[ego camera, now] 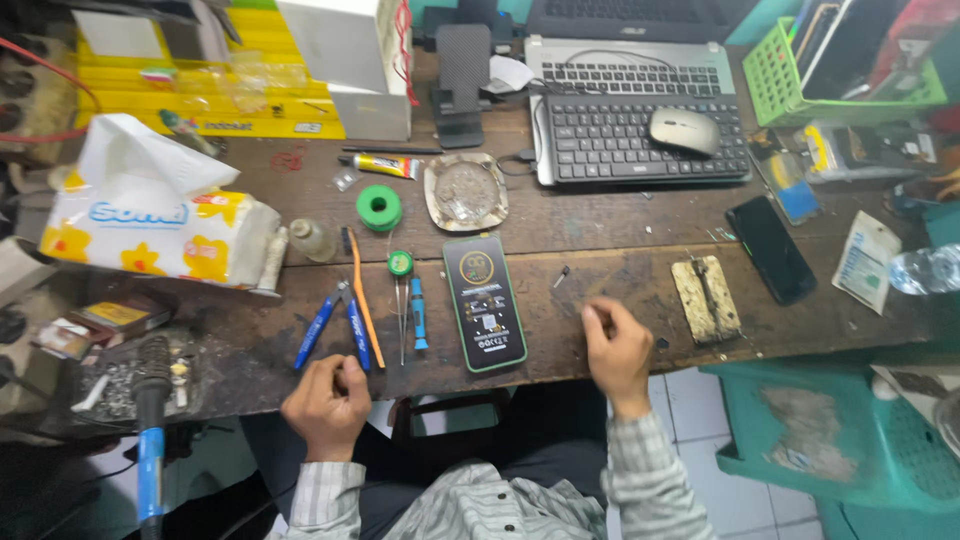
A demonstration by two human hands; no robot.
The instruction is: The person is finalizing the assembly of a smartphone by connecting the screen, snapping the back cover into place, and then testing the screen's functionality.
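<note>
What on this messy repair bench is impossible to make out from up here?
All in the head view:
- Right hand: fingertips pinch together; anything held is too small to see.
- Left hand: curled at the bench edge by the blue-handled pliers; its fingers hide whether it grips anything.
- Water bottle: cut off by the right edge.
- Green basket: contents blurred, cropped by the top edge.
- Small dark part beside the phone: too tiny to identify.

Your sleeves wear a grey-and-white plaid. The blue-handled metal pliers (330, 330) lie on the dark brown, stained wooden table (600, 230). The flat rectangular phone (484, 302) has a green rim around its black face. The soft plastic tissue pack (150, 235) is white with yellow flowers.
</note>
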